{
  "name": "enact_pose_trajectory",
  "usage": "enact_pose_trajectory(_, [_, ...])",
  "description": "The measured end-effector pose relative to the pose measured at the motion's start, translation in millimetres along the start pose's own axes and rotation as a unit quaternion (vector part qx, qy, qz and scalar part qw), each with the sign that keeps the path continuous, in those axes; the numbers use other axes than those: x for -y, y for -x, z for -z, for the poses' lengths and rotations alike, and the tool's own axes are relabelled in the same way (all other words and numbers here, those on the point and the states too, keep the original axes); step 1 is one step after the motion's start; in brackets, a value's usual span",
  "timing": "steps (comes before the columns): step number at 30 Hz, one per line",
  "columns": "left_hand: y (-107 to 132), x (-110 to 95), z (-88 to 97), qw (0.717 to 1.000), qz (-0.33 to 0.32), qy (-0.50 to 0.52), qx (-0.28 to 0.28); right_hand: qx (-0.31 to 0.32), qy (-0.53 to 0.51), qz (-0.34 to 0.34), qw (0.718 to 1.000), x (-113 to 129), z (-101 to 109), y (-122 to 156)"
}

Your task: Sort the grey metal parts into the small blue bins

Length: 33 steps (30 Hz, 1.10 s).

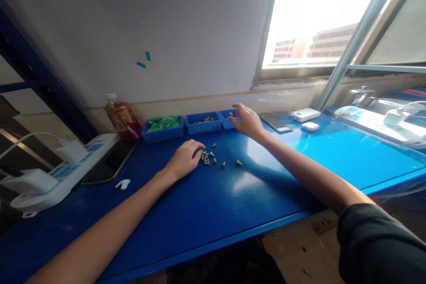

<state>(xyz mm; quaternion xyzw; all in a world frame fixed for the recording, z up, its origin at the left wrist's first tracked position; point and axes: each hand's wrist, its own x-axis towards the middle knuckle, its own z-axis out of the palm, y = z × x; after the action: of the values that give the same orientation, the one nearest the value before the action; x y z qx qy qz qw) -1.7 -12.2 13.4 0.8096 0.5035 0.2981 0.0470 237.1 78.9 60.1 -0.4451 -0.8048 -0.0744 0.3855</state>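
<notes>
My left hand (186,157) rests on the blue table, fingers loosely bent, with thumb and forefinger apart. Right at its fingertips lies a small heap of metal screws (206,159). A few more, such as one loose screw (238,163), are scattered to the right of the heap. My right hand (248,120) is over the right blue bin (229,125), thumb and fingers spread. A screw (230,114) shows just beyond those fingertips; whether it lies in the bin or is in the air I cannot tell. The middle blue bin (203,128) holds similar small metal parts.
A left blue bin (163,135) holds green packets. Along the left are a drink bottle (121,115), a dark phone (109,162), a power strip (66,173) and a white earbud (123,184). Another phone (276,122), a white power bank (306,114) and an earbud case (310,127) lie right.
</notes>
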Motion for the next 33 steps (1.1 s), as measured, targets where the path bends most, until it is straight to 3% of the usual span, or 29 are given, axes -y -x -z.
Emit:
enact_pose_trajectory(2, [0, 6, -2.2, 0.999, -0.003, -0.023, 0.032, 0.052, -0.008, 0.019, 0.998, -3, -5, 1])
enact_pose_trajectory(6, [-2, 7, -7.6, 0.998, -0.002, -0.04, 0.04, 0.191, -0.079, 0.176, 0.962, 14, -27, 18])
enact_pose_trajectory(10, [0, 5, -6.2, 0.999, 0.027, -0.029, 0.021, 0.249, -0.072, 0.198, 0.945, 26, -49, 27])
enact_pose_trajectory(13, [1, 10, -0.1, 0.997, 0.065, -0.036, 0.016, 0.231, -0.064, 0.205, 0.949, 20, -50, 23])
enact_pose_trajectory(16, [0, 16, 3.9, 0.996, 0.066, -0.039, 0.042, 0.145, -0.049, 0.194, 0.969, 3, -38, 4])
enact_pose_trajectory(19, [-1, 17, 2.4, 0.997, 0.062, -0.021, 0.035, 0.044, -0.001, 0.099, 0.994, -13, -26, -24])
enact_pose_trajectory(22, [-3, 11, -1.1, 0.997, 0.081, 0.021, -0.006, 0.022, 0.045, 0.039, 0.998, -11, -22, -32])
enact_pose_trajectory(25, [-3, 5, -2.3, 0.991, 0.099, 0.074, -0.042, 0.069, -0.003, 0.143, 0.987, 14, -23, -9])
enact_pose_trajectory(29, [-4, 1, -0.1, 0.98, 0.103, 0.163, -0.037, 0.096, -0.071, 0.307, 0.944, 51, -27, 27])
enact_pose_trajectory(33, [-3, 0, 1.8, 0.97, 0.098, 0.22, -0.02, 0.083, -0.096, 0.347, 0.929, 59, -29, 32])
